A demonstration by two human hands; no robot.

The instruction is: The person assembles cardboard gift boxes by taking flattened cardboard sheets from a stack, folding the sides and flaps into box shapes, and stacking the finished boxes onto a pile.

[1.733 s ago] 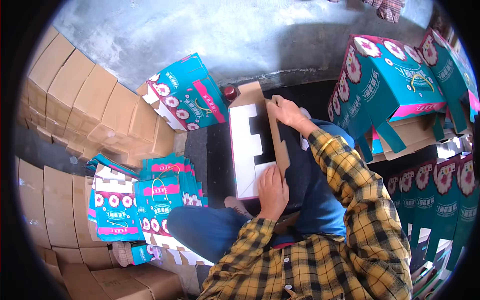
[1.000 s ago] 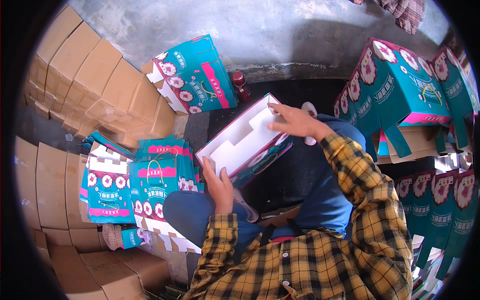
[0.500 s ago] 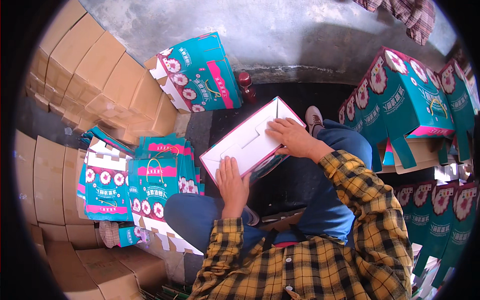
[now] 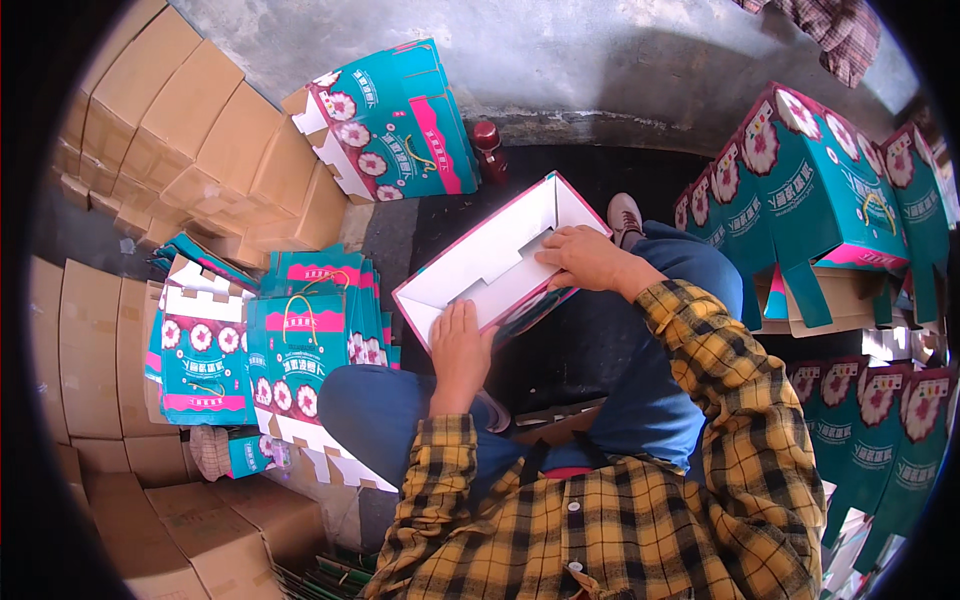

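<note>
A carton with white inner walls and pink edges lies tilted in front of me, its open side facing up. White flaps with stepped edges sit sunken inside it, and a dark gap shows between them. My left hand rests at the near left part, fingers stretched out against a white flap. At the right end my right hand reaches over the near edge, its fingertips on the flap beside the gap and its thumb at the rim. A strip of the printed teal side shows below the near edge.
Flattened teal cartons lie stacked at left, and another pile leans by the wall. Brown boxes line the left side. Assembled teal cartons stand at right. A red flask stands beyond the carton, near my shoe.
The white flaps have sunk deeper into the carton, and a gap has opened between them. Both hands have gone down with the flaps, the right one's fingers bending more.
</note>
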